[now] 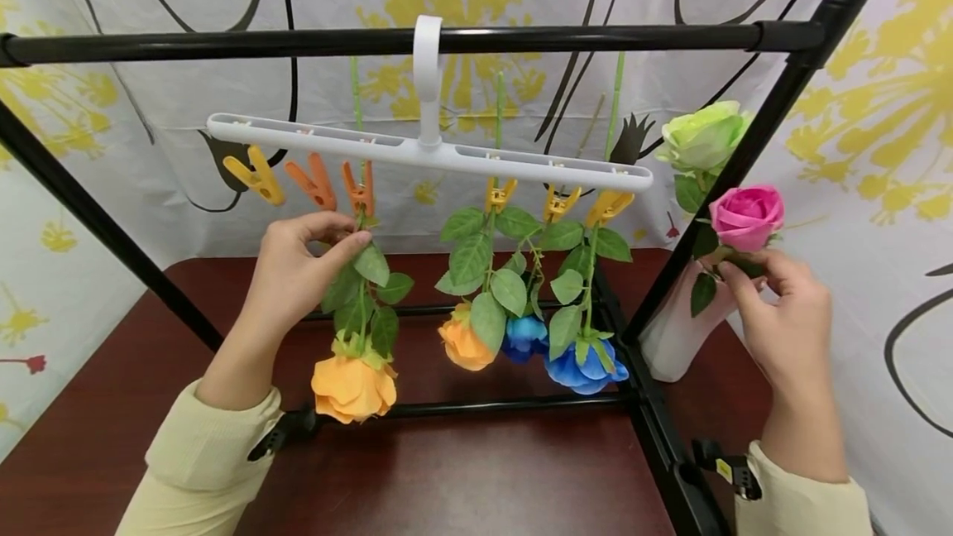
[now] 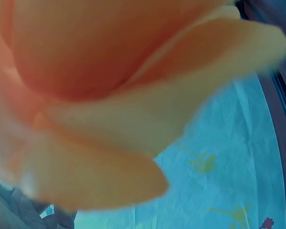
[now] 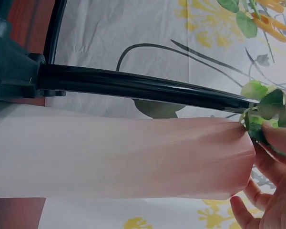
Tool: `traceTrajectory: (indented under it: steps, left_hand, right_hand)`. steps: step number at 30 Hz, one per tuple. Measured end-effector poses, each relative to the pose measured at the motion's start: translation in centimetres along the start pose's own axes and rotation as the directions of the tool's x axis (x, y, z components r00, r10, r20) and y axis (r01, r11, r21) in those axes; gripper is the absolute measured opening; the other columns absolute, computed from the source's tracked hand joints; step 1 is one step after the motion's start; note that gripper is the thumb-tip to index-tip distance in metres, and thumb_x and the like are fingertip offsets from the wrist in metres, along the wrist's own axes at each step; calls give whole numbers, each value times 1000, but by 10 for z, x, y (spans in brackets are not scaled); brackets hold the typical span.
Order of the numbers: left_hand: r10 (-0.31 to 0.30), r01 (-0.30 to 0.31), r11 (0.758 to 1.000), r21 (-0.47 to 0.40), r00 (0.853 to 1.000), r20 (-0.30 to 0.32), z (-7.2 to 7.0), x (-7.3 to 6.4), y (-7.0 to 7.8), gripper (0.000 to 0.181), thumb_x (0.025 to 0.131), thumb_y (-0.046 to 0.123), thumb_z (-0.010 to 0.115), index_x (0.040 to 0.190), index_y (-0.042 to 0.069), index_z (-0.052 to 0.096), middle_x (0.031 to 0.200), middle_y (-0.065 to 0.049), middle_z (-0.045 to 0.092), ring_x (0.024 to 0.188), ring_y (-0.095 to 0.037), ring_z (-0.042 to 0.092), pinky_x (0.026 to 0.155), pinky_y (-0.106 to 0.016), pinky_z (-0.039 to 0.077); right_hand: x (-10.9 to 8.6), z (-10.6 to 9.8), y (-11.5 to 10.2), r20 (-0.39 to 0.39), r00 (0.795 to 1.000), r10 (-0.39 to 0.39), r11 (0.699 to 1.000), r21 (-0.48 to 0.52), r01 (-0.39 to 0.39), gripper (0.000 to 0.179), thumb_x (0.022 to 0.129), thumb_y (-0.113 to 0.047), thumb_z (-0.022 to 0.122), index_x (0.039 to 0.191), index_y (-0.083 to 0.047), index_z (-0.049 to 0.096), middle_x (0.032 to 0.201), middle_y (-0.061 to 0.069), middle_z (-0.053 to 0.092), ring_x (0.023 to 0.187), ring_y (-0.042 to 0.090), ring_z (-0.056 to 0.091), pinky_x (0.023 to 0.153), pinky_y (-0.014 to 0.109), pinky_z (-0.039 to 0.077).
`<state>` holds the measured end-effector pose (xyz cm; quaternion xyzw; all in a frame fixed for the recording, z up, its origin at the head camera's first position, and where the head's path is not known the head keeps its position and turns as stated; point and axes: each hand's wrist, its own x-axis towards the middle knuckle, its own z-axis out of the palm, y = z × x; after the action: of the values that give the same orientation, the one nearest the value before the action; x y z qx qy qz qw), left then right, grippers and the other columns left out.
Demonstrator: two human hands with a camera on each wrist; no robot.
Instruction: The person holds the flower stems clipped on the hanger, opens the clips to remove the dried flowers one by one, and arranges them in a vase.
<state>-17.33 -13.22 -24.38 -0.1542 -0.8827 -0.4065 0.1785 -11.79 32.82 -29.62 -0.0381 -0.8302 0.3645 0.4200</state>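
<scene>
Thumb and fingers of my left hand (image 1: 298, 267) pinch the stem of an upside-down orange rose (image 1: 354, 390), just below an orange clip (image 1: 359, 190) on the white hanger (image 1: 439, 157). Its blurred petals (image 2: 109, 124) fill much of the left wrist view. On the right, my right hand (image 1: 792, 321) pinches a pink rose (image 1: 747, 217) by its stem under the bloom. That rose stands upright over the mouth of a white-to-pink vase (image 3: 119, 157), with a green rose (image 1: 703, 139) behind it. In the right wrist view, my fingers (image 3: 267, 160) are right at the vase's rim.
The hanger hooks over a black rail (image 1: 223, 45). Yellow clips hold another orange rose (image 1: 467, 342) and blue roses (image 1: 586, 366) head down. A yellow clip (image 1: 256, 174) and another orange clip (image 1: 313, 180) hang at left. A black post (image 1: 744, 147) leans beside the vase.
</scene>
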Motion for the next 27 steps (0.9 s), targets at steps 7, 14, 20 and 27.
traceTrajectory:
  steps: [7,14,20,27]
  left_hand:
    - [-2,2,1000,3,1000,-6,1,0,-3,28,96,30,68,108,6,75,96,-13,73,86,-17,61,66,-21,46]
    - [-5,5,1000,-1,1000,-1,4,0,-3,27,96,29,68,109,6,75,96,-11,74,81,0,57,69,-19,47]
    - [-9,9,1000,0,1000,-8,4,1,-4,28,96,29,67,109,6,75,97,-12,73,83,-1,57,69,-18,46]
    - [-6,6,1000,-9,1000,2,7,4,-4,29,96,30,68,109,6,75,99,-12,74,84,-4,58,70,-17,47]
  right_hand:
    - [14,2,5,-97,993,70,995,-68,-76,20,90,-14,71,97,4,76,72,-50,46,71,-20,45,67,14,29]
    - [18,1,9,11,1000,-3,989,-149,5,13,88,-10,74,90,2,78,61,-48,42,54,-19,37,53,8,28]
    - [15,-5,9,52,997,-57,974,-215,67,9,84,-5,77,87,3,78,60,-45,36,69,-7,30,60,19,22]
    - [4,-8,13,7,994,-106,983,-150,106,8,80,5,78,87,7,77,71,-49,39,82,-12,29,67,20,21]
